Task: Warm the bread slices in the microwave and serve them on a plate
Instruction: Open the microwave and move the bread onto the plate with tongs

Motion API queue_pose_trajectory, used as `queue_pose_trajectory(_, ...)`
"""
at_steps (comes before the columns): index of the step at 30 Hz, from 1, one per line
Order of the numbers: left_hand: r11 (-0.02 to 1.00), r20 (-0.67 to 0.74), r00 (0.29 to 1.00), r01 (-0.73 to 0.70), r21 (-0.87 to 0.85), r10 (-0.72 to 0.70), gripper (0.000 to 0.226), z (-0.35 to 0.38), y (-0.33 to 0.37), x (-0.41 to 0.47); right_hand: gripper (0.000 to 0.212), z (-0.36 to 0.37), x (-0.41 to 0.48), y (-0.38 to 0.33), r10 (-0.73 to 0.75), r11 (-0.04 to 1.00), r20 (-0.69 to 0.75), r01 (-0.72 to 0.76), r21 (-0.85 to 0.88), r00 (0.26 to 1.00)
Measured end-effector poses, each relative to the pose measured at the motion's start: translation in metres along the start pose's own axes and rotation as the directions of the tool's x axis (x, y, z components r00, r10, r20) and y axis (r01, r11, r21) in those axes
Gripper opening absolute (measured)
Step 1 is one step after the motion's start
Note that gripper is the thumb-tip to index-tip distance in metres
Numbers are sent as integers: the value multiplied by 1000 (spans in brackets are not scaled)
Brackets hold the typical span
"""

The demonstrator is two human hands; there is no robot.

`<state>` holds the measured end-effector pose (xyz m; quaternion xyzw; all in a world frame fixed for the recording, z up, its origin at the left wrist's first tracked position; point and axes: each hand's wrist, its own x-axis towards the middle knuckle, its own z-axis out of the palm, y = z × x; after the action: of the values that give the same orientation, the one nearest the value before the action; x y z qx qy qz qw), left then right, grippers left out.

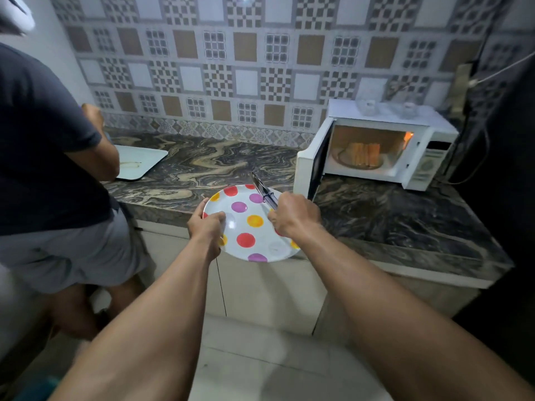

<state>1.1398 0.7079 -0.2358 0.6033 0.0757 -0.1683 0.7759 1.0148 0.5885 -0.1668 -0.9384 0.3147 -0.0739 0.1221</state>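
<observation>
Standing on my left: another person (43,140) in a dark shirt and grey shorts, at the left end of the counter (217,166), one forearm reaching over it.
At the counter's left end: a white tray (139,162) lies flat towards the back edge, with faint brown marks on it, partly hidden by that person's arm.
In my left hand (205,227): the left rim of the plate (260,241), my thumb curled on top and my other fingers hidden beneath.
How the plate sits: white with red, purple and yellow dots, across the counter's front edge, its near half out past the edge. I cannot tell whether it touches the counter.
In my right hand (295,215): fist clenched round the handle end of the tongs (265,191), above the plate's right side.
How the tongs point: away from me and a little left, tips over the plate's far rim, arms close together.
At the counter's right end: a white microwave (385,120) against the back wall, its door (311,169) swung open to the left, the inside lit.
Inside the microwave: the bread slices (364,154) stand on edge, side by side on the turntable (341,162), well apart from the plate.
On top of the microwave: two clear glass things (367,107), too blurred to name.
</observation>
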Motion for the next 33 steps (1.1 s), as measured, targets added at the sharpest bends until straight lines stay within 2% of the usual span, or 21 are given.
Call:
queue_pose_trajectory(8, 1000, 117, 993, 12, 16, -14, 53, 37, -36, -73, 14, -28, -75, 63, 166, 986, -72, -164, 21, 984)
queue_pose_trajectory(15, 997, 253, 965, 60, 45, -69, 51, 98, -62, -108, 16, -53, -98, 129, 299, 954, -129, -297, 28, 946)
queue_pose_trajectory(19, 995, 319, 945, 48, 84, -72, 49, 145, -78, -115, 20, -68, -87, 173, 366, 930, -140, -364, 45, 920)
queue_pose_trajectory(24, 991, 343, 933, 81, 102, -112, 55, 213, -100, -116, 15, -83, -56, 234, 396, 918, -154, -394, 45, 905)
queue_pose_trajectory(28, 994, 309, 948, 45, 100, -74, 54, 269, -118, -107, 16, -94, -23, 286, 392, 920, -158, -391, 38, 906)
queue_pose_trajectory(33, 989, 269, 958, 60, 134, -95, 53, 323, -140, -85, 19, -89, 21, 339, 338, 940, -152, -340, 12, 929)
